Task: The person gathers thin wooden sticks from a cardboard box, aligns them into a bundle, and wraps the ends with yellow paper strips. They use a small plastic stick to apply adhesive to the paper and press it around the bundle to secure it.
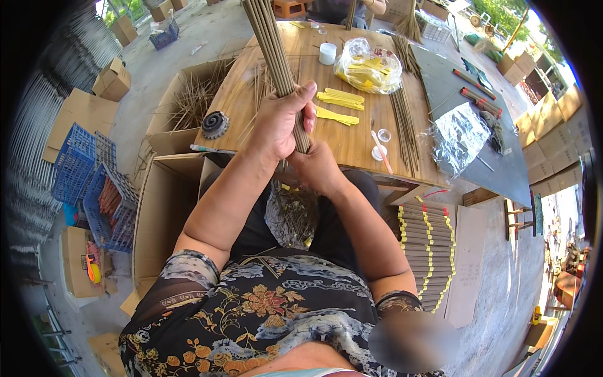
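A long bundle of brown sticks, which look like incense sticks (267, 41), slants up and away over the near edge of the wooden table (245, 88). My left hand (275, 122) is closed round the bundle, thumb across its front. Lower down, my right hand (317, 168) is closed at the near end of the bundle; its fingers are partly hidden. Right of my left hand lie two small stacks of yellow paper strips (339, 98). Beyond them sits a clear plastic bag (370, 66) with more yellow strips.
A white cup (327, 54), a small open jar (379, 152) and loose sticks (405, 125) are on the table. A dark side table (449, 81) holds crumpled foil (461, 135). Banded stick bundles (427, 251) lie low at right. Cardboard boxes (166, 213) and blue crates (78, 163) stand left. A person (336, 12) sits opposite.
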A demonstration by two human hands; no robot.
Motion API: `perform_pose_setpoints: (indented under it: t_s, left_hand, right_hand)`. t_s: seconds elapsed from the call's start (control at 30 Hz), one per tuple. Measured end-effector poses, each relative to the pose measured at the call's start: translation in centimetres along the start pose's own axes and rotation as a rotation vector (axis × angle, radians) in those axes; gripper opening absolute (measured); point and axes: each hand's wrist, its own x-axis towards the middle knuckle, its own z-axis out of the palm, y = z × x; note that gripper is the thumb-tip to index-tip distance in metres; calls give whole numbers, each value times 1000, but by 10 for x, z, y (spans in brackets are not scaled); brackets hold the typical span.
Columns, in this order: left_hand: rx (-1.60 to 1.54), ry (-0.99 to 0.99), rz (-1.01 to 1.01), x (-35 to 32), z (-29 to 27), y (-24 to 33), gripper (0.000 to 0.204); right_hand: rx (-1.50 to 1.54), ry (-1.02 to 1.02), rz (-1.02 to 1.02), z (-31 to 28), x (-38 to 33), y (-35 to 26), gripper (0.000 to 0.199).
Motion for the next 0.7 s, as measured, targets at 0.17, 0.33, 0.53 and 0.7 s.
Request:
perform_pose_setpoints:
  t_s: [0.17, 0.33, 0.53, 0.7]
  left_hand:
    - [59, 23, 24, -20, 6, -2, 17]
    - [167, -4, 33, -35, 14, 10, 12]
    - [357, -41, 85, -56, 22, 56, 12]
    - [417, -211, -188, -82, 5, 74, 14]
  right_hand:
    - [61, 2, -57, 8, -11, 2, 18]
    - [103, -122, 21, 11, -20, -3, 14]
    - [-226, -416, -113, -3, -37, -2, 47]
    - [228, -104, -289, -27, -38, -38, 73]
